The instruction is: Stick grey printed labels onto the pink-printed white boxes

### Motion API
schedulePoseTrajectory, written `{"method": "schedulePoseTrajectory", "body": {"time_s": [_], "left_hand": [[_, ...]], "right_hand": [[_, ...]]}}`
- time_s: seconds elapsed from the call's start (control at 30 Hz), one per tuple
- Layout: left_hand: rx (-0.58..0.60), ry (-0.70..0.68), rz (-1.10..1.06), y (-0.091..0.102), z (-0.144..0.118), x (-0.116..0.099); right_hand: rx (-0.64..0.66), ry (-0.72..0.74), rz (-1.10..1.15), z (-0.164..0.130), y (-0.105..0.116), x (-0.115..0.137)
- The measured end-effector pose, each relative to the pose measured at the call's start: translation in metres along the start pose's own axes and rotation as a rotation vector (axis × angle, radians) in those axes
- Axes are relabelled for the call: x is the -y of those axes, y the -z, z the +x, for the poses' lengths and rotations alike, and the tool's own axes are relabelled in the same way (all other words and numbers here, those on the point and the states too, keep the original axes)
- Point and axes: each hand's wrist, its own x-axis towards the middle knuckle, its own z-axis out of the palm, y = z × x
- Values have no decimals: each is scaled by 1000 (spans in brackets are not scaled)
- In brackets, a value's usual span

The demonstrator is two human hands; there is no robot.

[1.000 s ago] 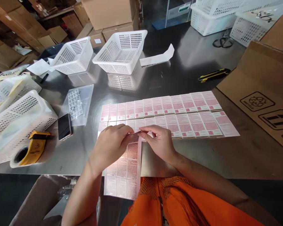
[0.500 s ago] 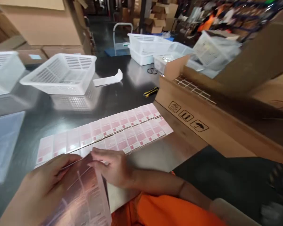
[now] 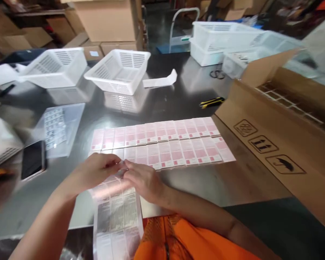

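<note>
A glossy sheet of stickers [image 3: 117, 213], marked in a grid of rectangles, hangs from my fingers down over the table's front edge. My left hand [image 3: 101, 169] is closed in a pinch at the sheet's upper end. My right hand [image 3: 146, 182] pinches there too, its fingertips meeting those of the left. What lies exactly between the fingertips is too small to make out. Just beyond my hands, pink-and-white cards [image 3: 176, 133] lie side by side in two long rows, the near row partly hidden by my fingers.
White plastic baskets [image 3: 119, 74] stand along the back. An open carton [image 3: 276, 148] with a wire grid sits at right, near a yellow-black cutter [image 3: 211, 103] and black scissors [image 3: 217, 74]. At left lie a phone [image 3: 34, 160] and a clear sleeve [image 3: 74, 121]. A paper strip [image 3: 159, 82] lies behind the cards.
My view has swung left, bringing the phone into sight. My left hand has drawn back from the sheet's side, and both hands' fingertips now meet at its upper end.
</note>
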Motion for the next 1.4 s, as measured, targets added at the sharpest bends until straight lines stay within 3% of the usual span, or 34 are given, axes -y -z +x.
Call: {"method": "schedulePoseTrajectory", "body": {"time_s": [0.07, 0.17, 0.23, 0.3, 0.37, 0.47, 0.57, 0.7, 0.8, 0.9, 1.07, 1.23, 1.4], "left_hand": [[54, 76, -2, -1, -4, 7], [19, 144, -26, 6, -16, 30], [-30, 184, -20, 17, -29, 52], [-73, 239, -11, 31, -45, 75], [-99, 291, -26, 43, -62, 94], [-161, 308, -56, 48, -80, 107], [-237, 250, -93, 31, -84, 104], [-279, 200, -194, -7, -81, 92], [-301, 192, -328, -30, -80, 83], [-292, 180, -516, -43, -80, 74], [-200, 175, -687, -57, -69, 57], [-17, 106, -845, -71, -43, 38], [-27, 117, -813, -86, -24, 18]], "right_hand": [[40, 43, 10, -3, -5, 3], [93, 210, 37, -10, -6, 12], [176, 399, 135, -13, 4, 20], [287, 491, 304, -11, 19, 28], [347, 364, 495, -1, 36, 32], [301, -46, 660, 25, 45, 25], [198, -384, 725, 57, 30, 7], [206, -621, 823, 90, -5, -14], [234, -716, 871, 102, -20, -18], [267, -760, 880, 105, -19, -17], [238, -837, 847, 91, 5, -22], [206, -929, 749, 68, 38, -29], [208, -1016, 744, 53, 57, -32]]}}
